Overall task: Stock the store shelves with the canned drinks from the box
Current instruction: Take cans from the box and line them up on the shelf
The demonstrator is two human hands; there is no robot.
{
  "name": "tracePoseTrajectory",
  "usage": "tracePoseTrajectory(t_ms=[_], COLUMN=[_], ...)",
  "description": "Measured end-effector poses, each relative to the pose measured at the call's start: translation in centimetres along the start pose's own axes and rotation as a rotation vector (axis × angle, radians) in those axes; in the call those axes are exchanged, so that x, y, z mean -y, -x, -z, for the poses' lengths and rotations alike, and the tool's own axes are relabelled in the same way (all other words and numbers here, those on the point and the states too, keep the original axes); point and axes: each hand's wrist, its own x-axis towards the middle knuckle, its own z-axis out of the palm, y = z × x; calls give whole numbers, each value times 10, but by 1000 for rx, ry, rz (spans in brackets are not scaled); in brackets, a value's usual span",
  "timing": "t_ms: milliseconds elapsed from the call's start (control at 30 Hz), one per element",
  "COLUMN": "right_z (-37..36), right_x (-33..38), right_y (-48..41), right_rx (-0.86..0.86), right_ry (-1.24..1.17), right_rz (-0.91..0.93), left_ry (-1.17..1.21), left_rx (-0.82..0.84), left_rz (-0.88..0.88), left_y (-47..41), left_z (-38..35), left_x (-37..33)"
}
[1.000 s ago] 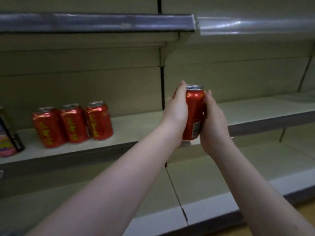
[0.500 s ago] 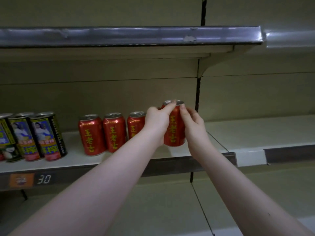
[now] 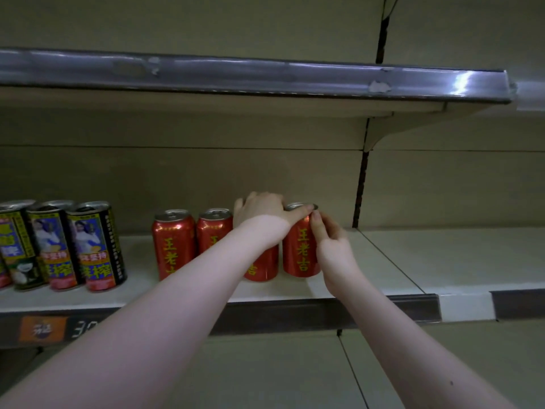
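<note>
A red canned drink (image 3: 299, 249) stands upright on the middle shelf (image 3: 389, 261), at the right end of a row of red cans. My right hand (image 3: 333, 249) presses its right side, fingertips near the rim. My left hand (image 3: 262, 212) lies over the top of the neighbouring red can (image 3: 262, 268), with one finger reaching onto the rim of the end can. Two more red cans (image 3: 174, 243) stand to the left, touching each other. The box is not in view.
Three tall black cans (image 3: 94, 246) with colourful labels stand at the shelf's far left. An orange price tag (image 3: 44, 327) sits on the front rail. An upper shelf (image 3: 265, 75) overhangs closely. A lower shelf (image 3: 280, 373) lies beneath my arms.
Both hands carried the red can leftwards and down from mid-air and set it on the shelf beside the other red cans. The view shifted left and closer.
</note>
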Motion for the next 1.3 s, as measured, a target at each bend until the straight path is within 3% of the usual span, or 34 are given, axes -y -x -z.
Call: tracePoseTrajectory(t_ms=[567, 933, 1167, 1300], right_z=[3, -5, -2, 9], right_x=[-14, -15, -14, -4], right_y=[-2, 1, 4, 9], right_rx=[63, 50, 58, 61], right_ry=[18, 17, -11, -13], right_rz=[-63, -50, -64, -36], left_ry=[-54, -138, -223, -251], left_rx=[-31, 92, 43, -73], left_rz=[-49, 143, 118, 35], left_y=[1, 6, 8, 11], left_z=[-22, -18, -21, -16], left_x=[3, -12, -13, -18])
